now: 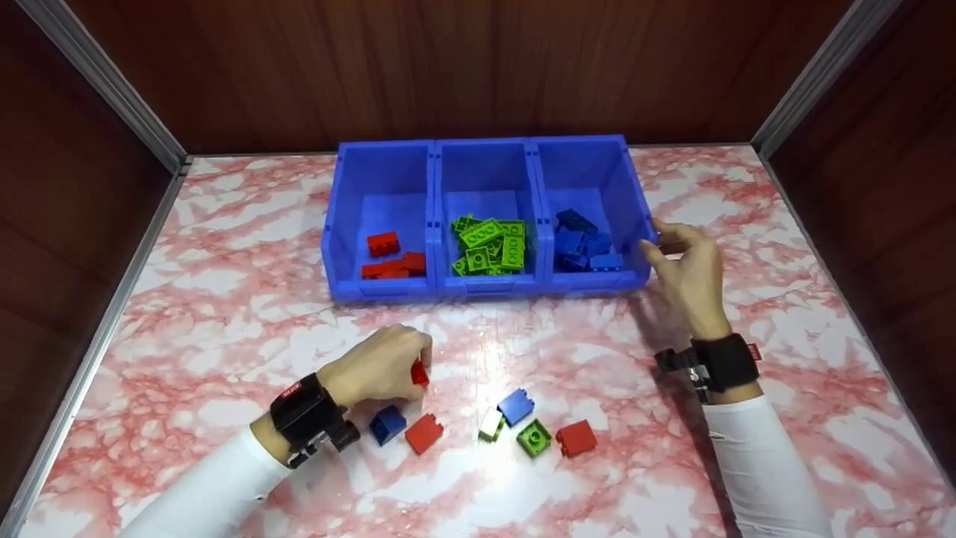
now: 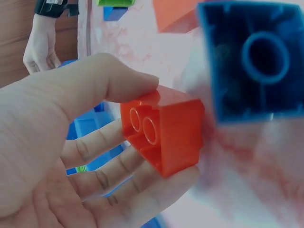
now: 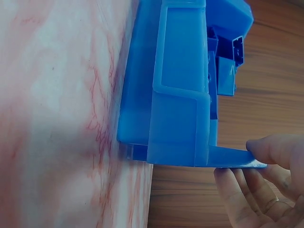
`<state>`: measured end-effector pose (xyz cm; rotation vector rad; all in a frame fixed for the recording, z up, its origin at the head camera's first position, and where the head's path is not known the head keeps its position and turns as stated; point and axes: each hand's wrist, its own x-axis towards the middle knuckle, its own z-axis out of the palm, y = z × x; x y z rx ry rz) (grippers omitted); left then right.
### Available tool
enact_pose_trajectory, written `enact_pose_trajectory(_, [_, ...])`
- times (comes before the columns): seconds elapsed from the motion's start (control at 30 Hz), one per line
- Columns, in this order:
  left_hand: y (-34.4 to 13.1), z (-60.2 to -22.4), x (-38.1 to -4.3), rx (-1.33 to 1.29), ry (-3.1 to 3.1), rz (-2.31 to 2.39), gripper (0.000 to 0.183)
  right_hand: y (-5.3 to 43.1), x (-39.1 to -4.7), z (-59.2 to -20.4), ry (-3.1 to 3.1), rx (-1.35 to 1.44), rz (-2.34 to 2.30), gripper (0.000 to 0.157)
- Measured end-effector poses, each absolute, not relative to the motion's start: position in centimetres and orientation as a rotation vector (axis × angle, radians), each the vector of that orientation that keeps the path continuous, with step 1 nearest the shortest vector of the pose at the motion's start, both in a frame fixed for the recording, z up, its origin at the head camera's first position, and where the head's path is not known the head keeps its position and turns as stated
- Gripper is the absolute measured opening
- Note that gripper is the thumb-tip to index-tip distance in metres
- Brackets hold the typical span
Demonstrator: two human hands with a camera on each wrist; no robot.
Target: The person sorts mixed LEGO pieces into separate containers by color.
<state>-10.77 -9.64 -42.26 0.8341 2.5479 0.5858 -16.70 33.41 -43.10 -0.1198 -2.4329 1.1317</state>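
Note:
My left hand pinches a red toy brick between thumb and fingers, low over the table in front of the bin. Its hollow underside with round tubes faces the left wrist camera. Beside that hand lie a dark blue brick and another red brick. At the right end of the blue three-compartment bin, my right hand grips the side wall, thumb on the inner face and fingers outside. Red bricks sit in the left compartment, green bricks in the middle, blue bricks in the right.
Right of the left hand lie a blue brick, a small green brick, a second green brick and a red brick. Dark wooden panels enclose the marbled table at the back and sides.

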Motion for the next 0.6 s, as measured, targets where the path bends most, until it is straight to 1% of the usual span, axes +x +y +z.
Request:
enact_pose_trajectory(0.17, [-10.0,-40.7,-12.4,0.705,2.558,0.598,0.027,33.3,-16.6,-43.1,-2.423,-0.118,1.142,0.034])
enact_pose_trajectory(0.37, [-10.7,-38.4,-15.3,0.609,2.598,0.655,0.033,33.3,-16.5,-42.9,-2.399,-0.106,1.152,0.032])
enact_pose_trajectory(0.6, [-10.9,-37.2,-18.7,0.606,2.728,0.671,0.027,33.3,-16.6,-43.0,-2.407,-0.106,1.144,0.032])
